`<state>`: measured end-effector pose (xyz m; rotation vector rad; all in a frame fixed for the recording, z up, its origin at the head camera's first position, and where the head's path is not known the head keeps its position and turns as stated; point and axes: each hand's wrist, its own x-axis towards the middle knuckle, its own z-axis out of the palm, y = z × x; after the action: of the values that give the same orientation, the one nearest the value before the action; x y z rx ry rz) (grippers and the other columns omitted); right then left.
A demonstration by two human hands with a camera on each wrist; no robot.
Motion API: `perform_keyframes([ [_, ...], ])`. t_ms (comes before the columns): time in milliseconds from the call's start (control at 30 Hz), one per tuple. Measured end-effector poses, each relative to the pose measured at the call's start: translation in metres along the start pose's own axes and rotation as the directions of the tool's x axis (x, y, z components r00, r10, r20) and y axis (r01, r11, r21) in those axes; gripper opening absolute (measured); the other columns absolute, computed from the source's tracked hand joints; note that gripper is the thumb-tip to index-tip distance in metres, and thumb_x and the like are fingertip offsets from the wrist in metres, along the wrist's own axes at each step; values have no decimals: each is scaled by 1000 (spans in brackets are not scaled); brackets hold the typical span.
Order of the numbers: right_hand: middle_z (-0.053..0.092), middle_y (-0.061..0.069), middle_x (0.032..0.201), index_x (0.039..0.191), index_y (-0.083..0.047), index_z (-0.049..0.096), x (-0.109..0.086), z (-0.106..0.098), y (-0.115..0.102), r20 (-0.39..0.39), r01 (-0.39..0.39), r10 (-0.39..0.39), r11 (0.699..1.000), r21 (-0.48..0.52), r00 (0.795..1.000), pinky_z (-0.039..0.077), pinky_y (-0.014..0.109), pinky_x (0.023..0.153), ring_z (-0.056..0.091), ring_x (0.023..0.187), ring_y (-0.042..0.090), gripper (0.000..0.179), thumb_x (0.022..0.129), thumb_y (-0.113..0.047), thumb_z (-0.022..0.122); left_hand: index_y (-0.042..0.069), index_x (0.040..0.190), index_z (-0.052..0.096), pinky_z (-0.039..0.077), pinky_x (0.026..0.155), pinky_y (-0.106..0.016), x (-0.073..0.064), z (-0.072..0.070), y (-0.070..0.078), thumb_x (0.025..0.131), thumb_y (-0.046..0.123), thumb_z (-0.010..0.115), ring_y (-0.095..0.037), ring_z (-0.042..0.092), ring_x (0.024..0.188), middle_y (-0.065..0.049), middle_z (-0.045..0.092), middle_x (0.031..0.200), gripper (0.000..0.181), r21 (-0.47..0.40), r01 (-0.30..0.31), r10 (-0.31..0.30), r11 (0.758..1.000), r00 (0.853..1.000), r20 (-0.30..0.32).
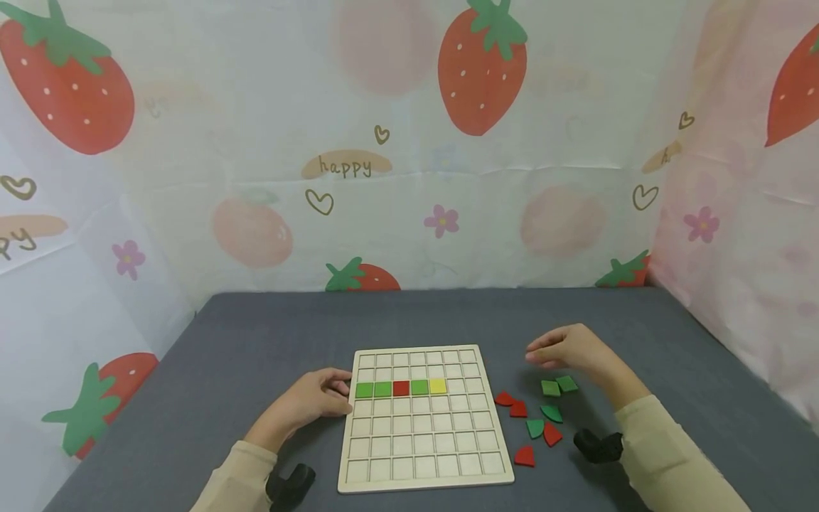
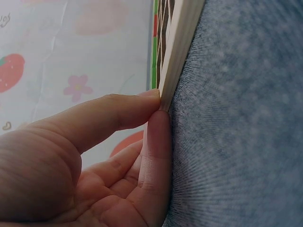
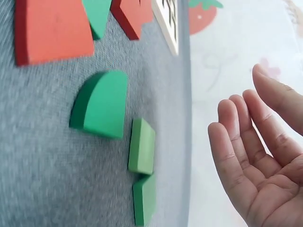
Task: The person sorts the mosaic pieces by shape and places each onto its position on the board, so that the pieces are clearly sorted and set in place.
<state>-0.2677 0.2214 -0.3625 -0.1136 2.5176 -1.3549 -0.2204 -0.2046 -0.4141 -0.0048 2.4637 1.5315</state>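
Observation:
A pale wooden grid board (image 1: 424, 424) lies on the table. My left hand (image 1: 313, 397) holds its left edge, and in the left wrist view the thumb and a finger (image 2: 158, 137) meet at that edge. In the third row from the far side sit square tiles: two green, a red (image 1: 400, 388), a green and a yellow (image 1: 438, 385). Right of the board, my right hand (image 1: 566, 348) hovers with bent fingers apart from the thumb and nothing in them. Just below it lie two green square tiles (image 1: 550, 388).
Several red quarter-round pieces (image 1: 525, 456) and green quarter-round pieces (image 3: 106, 104) lie scattered between the board and the right forearm. A dark grey cloth (image 1: 269, 323) covers the table. Strawberry-printed curtains (image 1: 409, 235) stand behind it and at both sides.

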Motion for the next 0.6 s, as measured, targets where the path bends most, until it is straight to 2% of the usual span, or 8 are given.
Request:
perform_keyframes([
  [300, 73, 4, 113, 124, 1, 67, -5, -14, 17, -17, -25, 25, 999, 40, 1000, 54, 41, 94, 70, 101, 18, 51, 86, -30, 78, -6, 135, 53, 54, 74, -32, -1, 1, 2, 77, -2, 75, -17, 58, 85, -11, 58, 101, 62, -3, 5, -5, 1000, 1000, -12],
  [467, 72, 7, 116, 127, 2, 65, -10, -20, 25, -17, -28, 29, 999, 36, 999, 49, 47, 101, 70, 104, 20, 55, 86, -32, 78, -5, 136, 54, 53, 74, -32, -1, 1, 2, 78, -1, 74, -18, 57, 85, -11, 58, 101, 62, -1, 7, -7, 1000, 1000, -9],
  [600, 71, 11, 120, 129, 4, 63, -13, -24, 31, -17, -26, 26, 999, 33, 1000, 50, 47, 101, 70, 103, 16, 56, 88, -32, 76, -5, 135, 54, 53, 75, -32, -1, 0, 1, 77, -2, 75, -18, 57, 86, -11, 58, 101, 62, -1, 7, -7, 1000, 1000, -9],
])
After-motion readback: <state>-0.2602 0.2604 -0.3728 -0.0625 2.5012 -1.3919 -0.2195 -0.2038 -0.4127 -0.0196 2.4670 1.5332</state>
